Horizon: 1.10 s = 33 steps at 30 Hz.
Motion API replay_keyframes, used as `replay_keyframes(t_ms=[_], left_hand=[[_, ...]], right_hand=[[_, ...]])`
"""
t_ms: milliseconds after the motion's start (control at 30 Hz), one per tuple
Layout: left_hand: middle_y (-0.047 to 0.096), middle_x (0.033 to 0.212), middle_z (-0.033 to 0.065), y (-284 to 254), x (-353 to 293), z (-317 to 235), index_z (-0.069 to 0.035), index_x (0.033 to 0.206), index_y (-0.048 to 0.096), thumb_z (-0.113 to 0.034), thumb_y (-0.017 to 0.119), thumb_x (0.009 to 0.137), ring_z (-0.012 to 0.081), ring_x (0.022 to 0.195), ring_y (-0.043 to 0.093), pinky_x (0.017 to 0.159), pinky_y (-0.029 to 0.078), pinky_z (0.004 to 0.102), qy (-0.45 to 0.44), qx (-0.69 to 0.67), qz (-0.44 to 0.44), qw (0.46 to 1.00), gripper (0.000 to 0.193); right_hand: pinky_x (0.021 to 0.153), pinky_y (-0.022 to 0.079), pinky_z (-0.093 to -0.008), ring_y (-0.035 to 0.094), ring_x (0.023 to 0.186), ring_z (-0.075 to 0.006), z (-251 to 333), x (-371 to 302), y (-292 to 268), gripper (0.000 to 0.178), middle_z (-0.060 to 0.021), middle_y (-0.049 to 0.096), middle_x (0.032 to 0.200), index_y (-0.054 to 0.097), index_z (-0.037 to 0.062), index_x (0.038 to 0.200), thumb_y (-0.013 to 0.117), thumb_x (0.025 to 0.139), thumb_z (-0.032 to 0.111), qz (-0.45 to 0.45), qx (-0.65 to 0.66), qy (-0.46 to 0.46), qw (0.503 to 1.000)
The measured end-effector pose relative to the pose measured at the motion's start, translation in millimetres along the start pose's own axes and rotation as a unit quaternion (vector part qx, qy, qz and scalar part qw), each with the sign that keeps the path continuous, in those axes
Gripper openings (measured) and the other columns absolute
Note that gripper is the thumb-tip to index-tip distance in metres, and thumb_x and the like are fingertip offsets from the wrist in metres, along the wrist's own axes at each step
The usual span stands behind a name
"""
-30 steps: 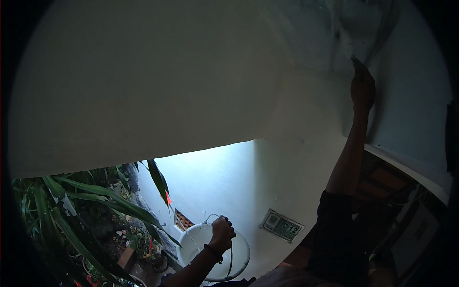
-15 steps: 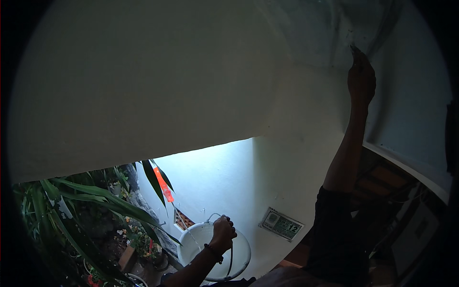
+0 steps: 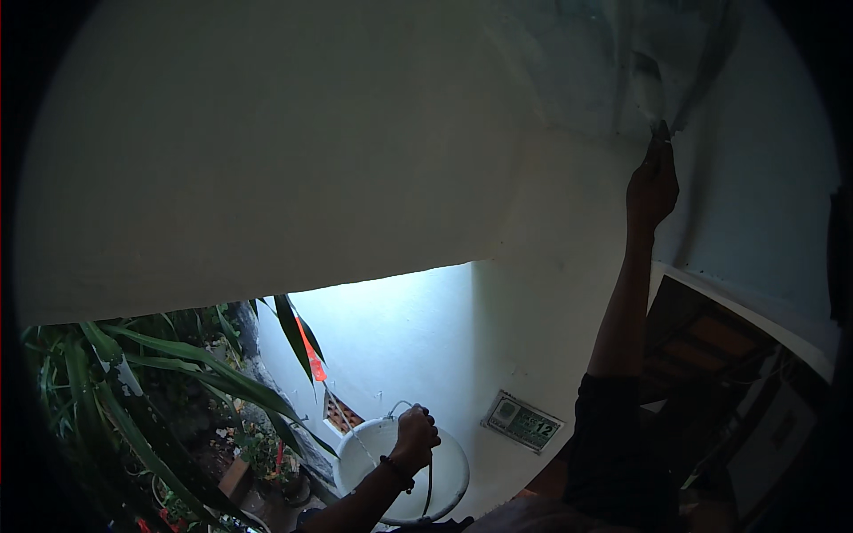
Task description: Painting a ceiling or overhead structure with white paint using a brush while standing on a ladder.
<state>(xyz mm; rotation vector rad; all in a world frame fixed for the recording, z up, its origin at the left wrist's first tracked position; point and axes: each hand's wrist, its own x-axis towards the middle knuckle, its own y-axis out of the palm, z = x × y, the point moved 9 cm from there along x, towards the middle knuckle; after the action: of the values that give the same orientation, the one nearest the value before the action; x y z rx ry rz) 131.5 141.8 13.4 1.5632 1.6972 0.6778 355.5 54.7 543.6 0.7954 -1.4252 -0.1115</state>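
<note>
My right hand is raised at the upper right, fingers closed around a slim, flat, brush-like tool. The tool has a pale body and lies against the smeared grey patch overhead; the dim light hides its exact kind. Low in the middle, my left hand grips the thin handle of a white bucket. Inside the bucket the forearm covers part of the view. An orange grip with a thin, twisted-looking shaft slants down into the bucket, partly behind a leaf.
Long green leaves and potted plants crowd the lower left. A green and white plate is fixed to the wall beside the bucket. The pale overhead surface ends in a straight lower edge. Dark wooden framing shows at right.
My right hand has moved slightly down and left in the picture, with more of the tool now showing above it. My left hand keeps hold of the bucket, nearly unmoved.
</note>
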Motion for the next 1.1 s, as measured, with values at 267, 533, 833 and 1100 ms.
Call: replay_keyframes(t_ms=[267, 533, 833, 1100], left_hand=[[0.029, 0.056, -0.0045, -8, 4, 5, -0.018, 0.071, 0.036, -0.016, 0.036, 0.092, 0.0092, 0.041, 0.026, 0.038, 0.021, 0.0270, -0.006, -0.001, -0.008, 1.000, 0.021], [0.030, 0.056, -0.0045, -20, 6, 5, -0.018, 0.072, 0.037, -0.018, 0.039, 0.093, 0.0092, 0.041, 0.028, 0.037, 0.022, 0.0275, -0.002, -0.014, 0.007, 1.000, 0.021], [0.030, 0.057, -0.0045, -16, 6, 6, -0.018, 0.072, 0.037, -0.018, 0.038, 0.093, 0.0088, 0.041, 0.030, 0.037, 0.024, 0.0264, 0.011, -0.041, 0.042, 0.998, 0.021], [0.028, 0.057, -0.0052, -15, 0, 0, -0.017, 0.075, 0.037, -0.016, 0.037, 0.093, 0.0080, 0.043, 0.025, 0.039, 0.019, 0.0257, 0.016, -0.010, -0.009, 1.000, 0.018]], right_hand=[[0.067, 0.050, -0.0310, 0.064, 0.079, -0.0195, 54, 36, 2, 0.031, -0.0033, 0.067, 0.090, 0.059, 0.0192, 0.126, 0.047, 0.098, 0.022, -0.048, 0.055, -0.101, 0.992], [0.062, 0.049, -0.0323, 0.061, 0.070, -0.0209, -38, -18, 63, 0.031, -0.0060, 0.062, 0.078, 0.060, 0.0198, 0.125, 0.051, 0.097, 0.026, 0.074, -0.064, -0.005, 0.995], [0.059, 0.050, -0.0392, 0.063, 0.072, -0.0243, -74, -46, 47, 0.033, -0.0077, 0.062, 0.085, 0.056, 0.0242, 0.129, 0.044, 0.098, 0.031, 0.077, -0.104, 0.009, 0.992], [0.079, 0.051, -0.0327, 0.064, 0.096, -0.0258, 17, 8, -8, 0.033, -0.0130, 0.066, 0.107, 0.057, 0.0105, 0.127, 0.052, 0.095, 0.015, -0.031, 0.054, -0.071, 0.996]])
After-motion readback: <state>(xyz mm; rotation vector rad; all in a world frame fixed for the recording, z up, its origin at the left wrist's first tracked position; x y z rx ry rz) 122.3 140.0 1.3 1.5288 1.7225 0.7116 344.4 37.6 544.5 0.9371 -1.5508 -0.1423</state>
